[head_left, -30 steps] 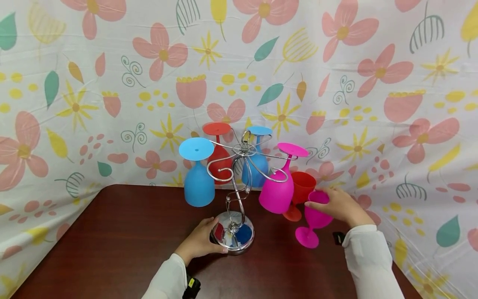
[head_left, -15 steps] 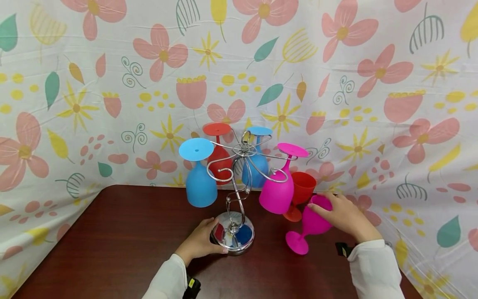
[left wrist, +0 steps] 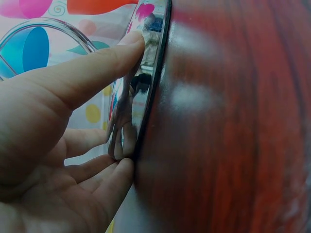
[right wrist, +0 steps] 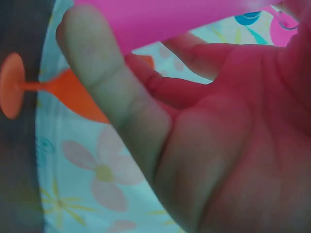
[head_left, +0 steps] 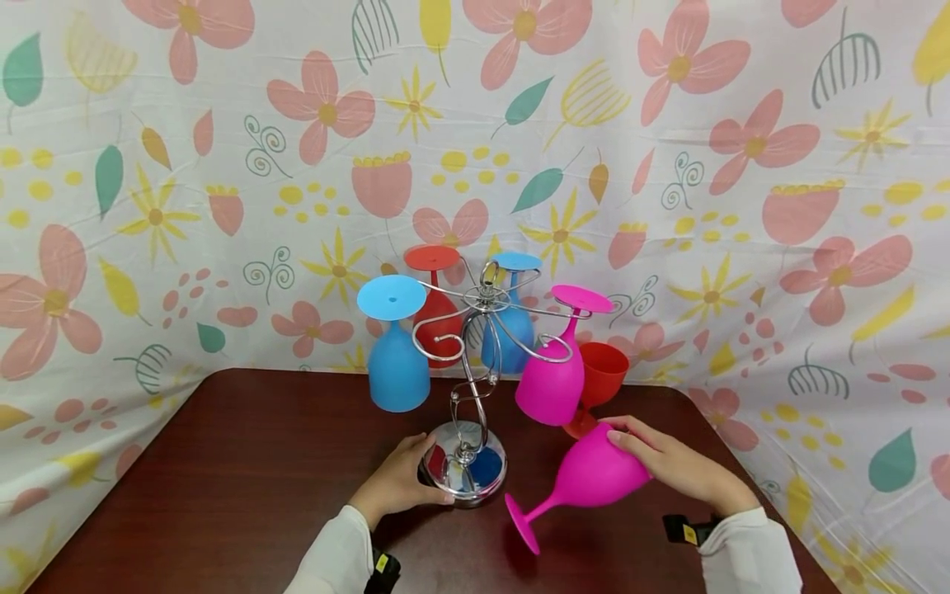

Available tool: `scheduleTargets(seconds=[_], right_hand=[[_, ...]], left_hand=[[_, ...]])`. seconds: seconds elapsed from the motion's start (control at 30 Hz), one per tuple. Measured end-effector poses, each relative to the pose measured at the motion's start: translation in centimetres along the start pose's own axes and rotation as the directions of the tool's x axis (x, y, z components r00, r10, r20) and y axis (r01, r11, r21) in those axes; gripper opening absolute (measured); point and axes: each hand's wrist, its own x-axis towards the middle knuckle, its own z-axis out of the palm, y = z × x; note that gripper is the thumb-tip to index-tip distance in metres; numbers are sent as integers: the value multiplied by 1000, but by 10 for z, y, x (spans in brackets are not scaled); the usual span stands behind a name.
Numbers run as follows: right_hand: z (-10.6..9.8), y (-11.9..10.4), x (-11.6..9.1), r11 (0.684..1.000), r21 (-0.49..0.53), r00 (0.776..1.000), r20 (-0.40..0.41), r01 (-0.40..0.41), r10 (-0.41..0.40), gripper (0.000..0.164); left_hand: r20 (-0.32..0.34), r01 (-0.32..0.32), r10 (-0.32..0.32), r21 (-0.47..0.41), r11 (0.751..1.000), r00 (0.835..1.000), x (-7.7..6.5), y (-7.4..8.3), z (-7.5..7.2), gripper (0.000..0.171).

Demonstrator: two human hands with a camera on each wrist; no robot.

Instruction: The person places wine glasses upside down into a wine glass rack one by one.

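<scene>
My right hand [head_left: 671, 462] grips a magenta goblet [head_left: 599, 472] by its bowl, tilted almost on its side with the foot toward the lower left, over the table. In the right wrist view fingers curl around the pink bowl [right wrist: 160, 22]. My left hand [head_left: 401, 477] holds the left edge of the round mirrored base [head_left: 486, 487] of a chrome goblet rack [head_left: 475, 388]; in the left wrist view thumb and fingers pinch its shiny rim [left wrist: 146, 73]. Upside down on the rack hang two blue goblets [head_left: 399, 371], a red goblet [head_left: 433, 322] and another magenta goblet [head_left: 551, 379].
A red goblet [head_left: 604, 371] stands upright on the table behind the hanging magenta one, partly hidden by it. The dark wooden table [head_left: 245, 478] ends at the back against a flower-printed cloth [head_left: 223, 198].
My right hand has brought the magenta goblet down and nearer, tipping it from nearly upright to almost sideways, foot swinging left. The left hand stays on the base.
</scene>
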Motion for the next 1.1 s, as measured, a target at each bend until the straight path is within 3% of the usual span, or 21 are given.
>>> scheduleTargets(seconds=[0.17, 0.27, 0.5, 0.63, 0.77, 0.87, 1.0, 1.1], right_hand=[[12, 13, 4, 992, 127, 997, 74, -12, 2, 63], [20, 16, 6, 969, 244, 992, 126, -25, -7, 68], [35, 21, 14, 850, 526, 960, 254, -34, -119, 71], [43, 24, 18, 770, 637, 944, 274, -33, -186, 66], [50, 27, 23, 686, 727, 919, 295, -38, -262, 57], [55, 29, 27, 633, 773, 900, 302, -38, -314, 49], [61, 30, 30, 558, 828, 875, 310, -56, -372, 46], [66, 30, 33, 503, 860, 859, 320, -86, -399, 47]], left_hand=[[-3, -14, 14, -1, 1000, 1000, -1, 0, 0, 105], [-5, -26, 26, 8, 1000, 1000, -2, 1, 0, 101], [16, -82, 81, 74, 994, 997, -6, 9, -8, 84], [52, -162, 159, 61, 985, 986, -8, 18, -16, 66], [138, -272, 281, -76, 959, 950, -9, 26, -22, 46], [143, -356, 385, -192, 915, 912, -8, 34, -20, 40], [14, -497, 519, -262, 827, 855, -6, 46, -10, 39], [-94, -591, 595, -315, 743, 798, -5, 54, 1, 34]])
